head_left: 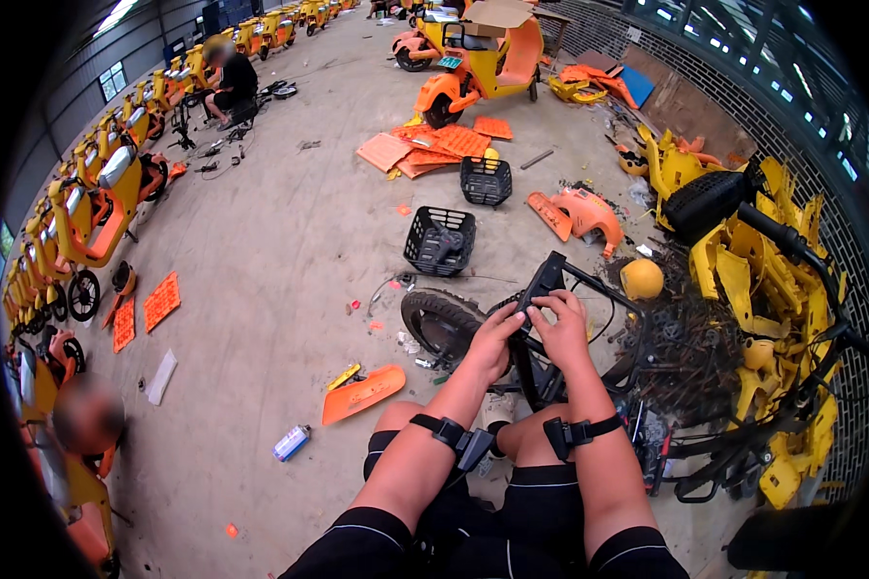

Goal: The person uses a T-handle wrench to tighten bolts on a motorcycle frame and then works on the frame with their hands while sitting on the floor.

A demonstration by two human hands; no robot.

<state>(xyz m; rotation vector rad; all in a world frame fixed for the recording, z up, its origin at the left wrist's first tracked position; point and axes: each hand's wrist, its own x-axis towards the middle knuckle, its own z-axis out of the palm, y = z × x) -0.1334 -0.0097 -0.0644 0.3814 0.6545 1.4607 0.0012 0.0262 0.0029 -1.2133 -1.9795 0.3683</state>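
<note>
Left grip (492,345) and right grip (562,328) hold a frame (546,274); nearer basket (463,228) contains something black (442,242).

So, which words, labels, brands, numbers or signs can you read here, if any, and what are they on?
None that I can quote.
Blue-and-white can on the floor: printed label, too small and blurred to read.
Green plate on the front of an orange-and-yellow scooter: pale marks, too small to read.
Black frame under the person's fingers: no print that I can make out.
</note>
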